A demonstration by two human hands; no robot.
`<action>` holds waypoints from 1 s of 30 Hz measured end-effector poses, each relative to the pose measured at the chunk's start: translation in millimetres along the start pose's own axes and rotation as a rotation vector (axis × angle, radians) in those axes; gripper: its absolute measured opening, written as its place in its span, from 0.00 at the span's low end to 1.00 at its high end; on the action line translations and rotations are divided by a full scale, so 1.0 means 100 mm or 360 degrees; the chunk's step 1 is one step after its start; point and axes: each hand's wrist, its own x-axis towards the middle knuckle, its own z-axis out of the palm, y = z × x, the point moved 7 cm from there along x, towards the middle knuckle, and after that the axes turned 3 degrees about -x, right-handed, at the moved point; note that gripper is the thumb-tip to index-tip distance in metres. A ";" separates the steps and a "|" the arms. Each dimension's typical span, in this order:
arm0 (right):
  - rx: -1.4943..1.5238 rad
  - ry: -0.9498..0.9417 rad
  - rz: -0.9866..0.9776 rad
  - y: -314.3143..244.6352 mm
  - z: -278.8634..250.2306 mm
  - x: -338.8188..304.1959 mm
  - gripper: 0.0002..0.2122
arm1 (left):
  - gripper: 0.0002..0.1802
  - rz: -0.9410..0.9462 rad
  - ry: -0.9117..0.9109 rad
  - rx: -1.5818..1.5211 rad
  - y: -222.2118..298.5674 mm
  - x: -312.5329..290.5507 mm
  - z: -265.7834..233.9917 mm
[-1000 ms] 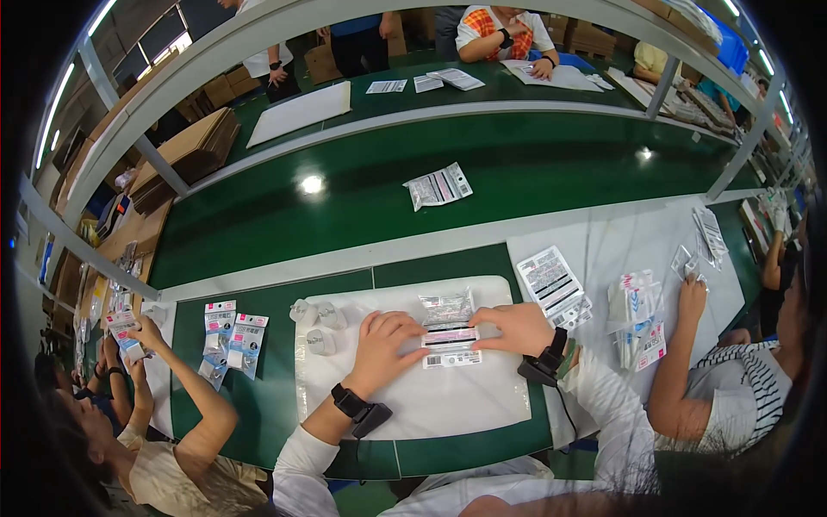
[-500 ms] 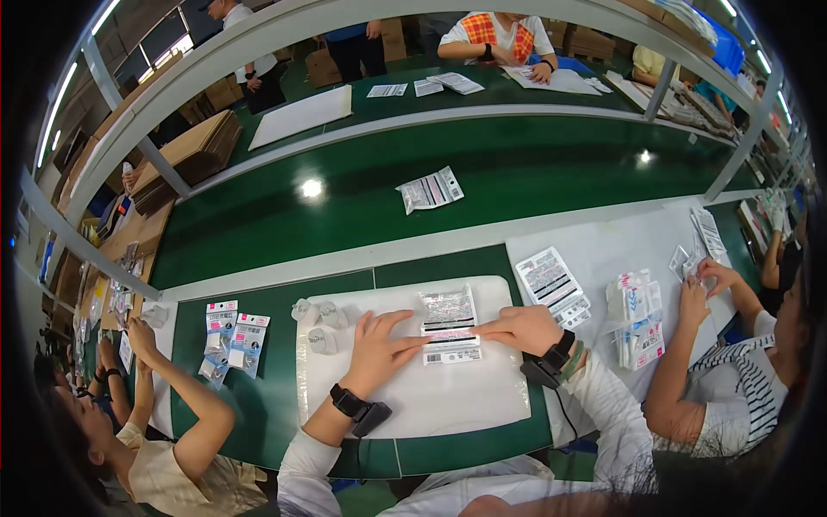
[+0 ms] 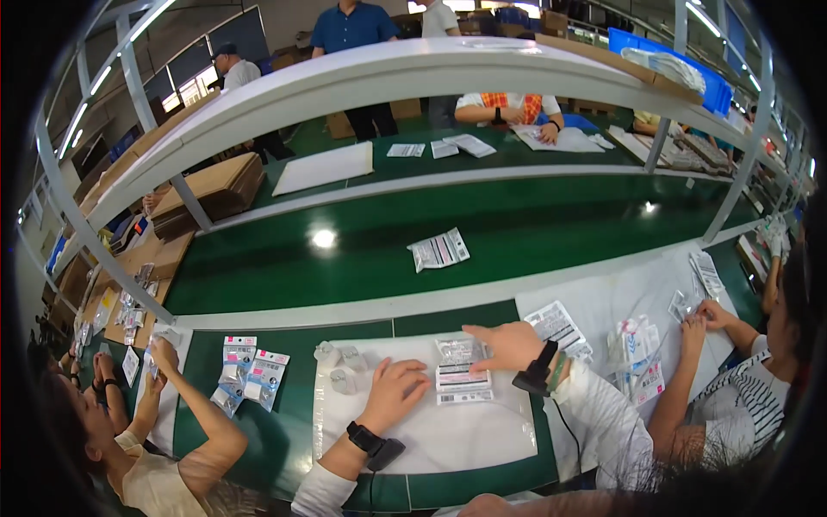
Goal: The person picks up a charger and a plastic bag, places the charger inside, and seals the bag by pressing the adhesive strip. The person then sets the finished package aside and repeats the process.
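A flat clear-and-white packet (image 3: 465,383) with a printed label lies on the white board (image 3: 422,448) in front of me. My left hand (image 3: 394,396) rests on the board just left of the packet, fingers stretched out and nothing in them. My right hand (image 3: 508,346) hovers over the packet's upper right corner, its index finger extended to the left and the other fingers partly curled; it holds nothing I can see. Several small pale plug-like pieces (image 3: 342,379) stand at the board's upper left, beyond my left hand.
Two blue-and-white packets (image 3: 263,379) lie to the left. At right are printed cards (image 3: 560,330) and a pile of packets (image 3: 636,349). Another packet (image 3: 438,250) sits on the green belt (image 3: 362,280). Co-workers sit on both sides; a white shelf beam (image 3: 362,77) crosses above.
My right hand has lifted off the packet's right edge and moved up over its corner. My left hand has drawn back from the packet's left edge. The view has tilted upward.
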 end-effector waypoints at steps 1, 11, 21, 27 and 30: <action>-0.0121 -0.0119 -0.0034 -0.02 0.06 0.07 0.26 | 0.05 0.0002 -0.0004 0.0003 -0.01 -0.01 0.02; -0.0369 0.0039 -0.0140 0.16 -0.30 0.58 0.24 | 0.05 0.0039 -0.0010 0.0007 -0.01 -0.05 -0.01; 0.0586 0.1212 0.0464 1.82 -0.28 0.54 0.21 | 0.05 0.0088 -0.0075 0.0018 0.03 0.07 0.03; 0.1944 0.0825 0.0775 2.01 -0.12 -0.49 0.19 | 0.06 0.0084 -0.0078 -0.0012 0.07 0.07 -0.01; 0.1820 0.0796 0.0885 1.93 -0.11 -0.94 0.20 | 0.07 0.0093 -0.0039 0.0038 0.08 0.11 -0.02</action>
